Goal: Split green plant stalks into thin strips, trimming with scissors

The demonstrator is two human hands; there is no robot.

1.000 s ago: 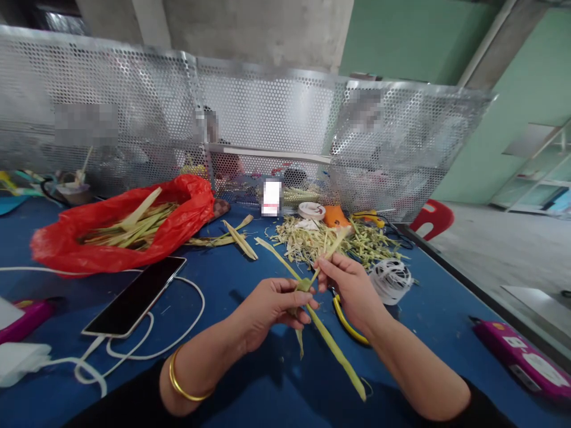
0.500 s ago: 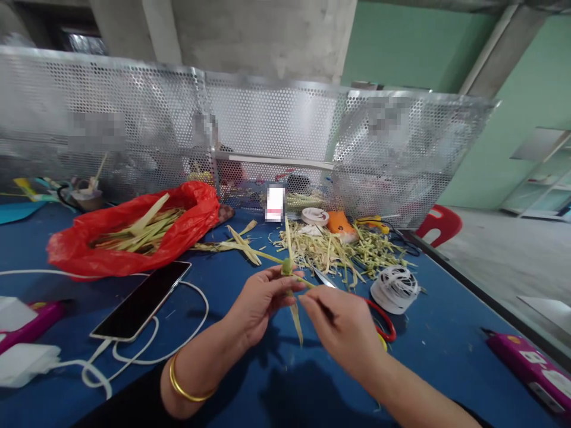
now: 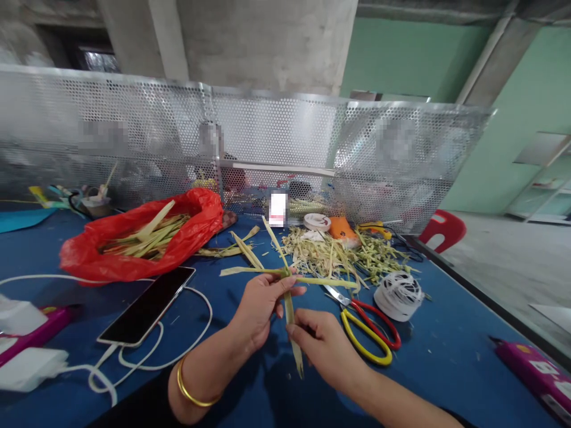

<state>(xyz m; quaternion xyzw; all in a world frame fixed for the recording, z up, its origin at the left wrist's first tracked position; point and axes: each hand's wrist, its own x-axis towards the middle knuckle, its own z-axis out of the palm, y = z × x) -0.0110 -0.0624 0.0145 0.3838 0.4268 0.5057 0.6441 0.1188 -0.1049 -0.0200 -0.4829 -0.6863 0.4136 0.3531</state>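
My left hand (image 3: 263,303) pinches the crossing point of some pale green leaf strips (image 3: 328,281), which stick out to the left, to the right, away and towards me. With thumb and fingers, my right hand (image 3: 323,342) holds the strip that points towards me, a little below the crossing. Scissors (image 3: 368,330) with one red and one yellow handle lie on the table just right of my right hand, blades partly beneath the right strip. Loose dried strips (image 3: 247,249) lie beyond my left hand.
A red plastic bag (image 3: 80,252) of strips and a phone (image 3: 147,306) with white cables are on the left. Leaf scraps (image 3: 325,255), an orange packet (image 3: 342,229) and a white roll (image 3: 398,296) lie right. A perforated metal screen (image 3: 276,131) stands behind.
My right hand has moved left and down, from the right strip to the one pointing towards me. The strips now spread into a cross, and the scissors are more exposed. The view has shifted slightly.
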